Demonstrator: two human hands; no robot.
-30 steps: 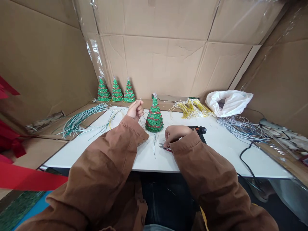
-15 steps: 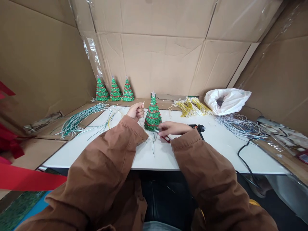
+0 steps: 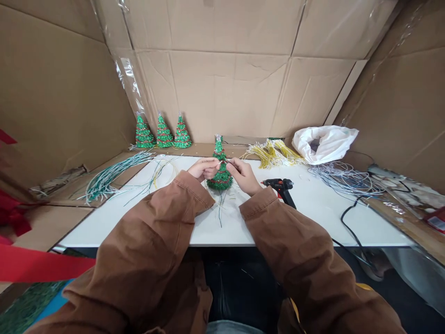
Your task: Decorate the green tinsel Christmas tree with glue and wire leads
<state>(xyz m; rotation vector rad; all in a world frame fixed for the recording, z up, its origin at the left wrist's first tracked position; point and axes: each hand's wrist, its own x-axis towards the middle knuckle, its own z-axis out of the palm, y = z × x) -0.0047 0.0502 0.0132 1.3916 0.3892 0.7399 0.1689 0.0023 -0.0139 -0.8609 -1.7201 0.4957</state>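
Observation:
A small green Christmas tree (image 3: 222,180) with red bands and a pale star on top stands on the white table. In front of its middle, my left hand (image 3: 206,168) pinches a tiny whitish piece, too small to name, at its fingertips. My right hand (image 3: 245,176) meets it from the other side, thumb and finger closed; what they pinch is hidden. Both hands' fingertips are close together and cover part of the tree. From the tree's base a thin dark wire (image 3: 220,214) runs toward the front edge.
Three similar trees (image 3: 163,132) stand at the back left. Bundles of green-white wires (image 3: 111,176), yellow-white wires (image 3: 269,155) and grey-blue wires (image 3: 347,178) lie around. A black hot glue gun (image 3: 284,188) is right of my right hand. Behind is a white bag (image 3: 325,144); cardboard walls (image 3: 222,93) enclose the table.
My right hand has risen from the tree's base to its middle, and the red-edged thing by its fingers no longer shows there. My left hand has moved right, to the tree.

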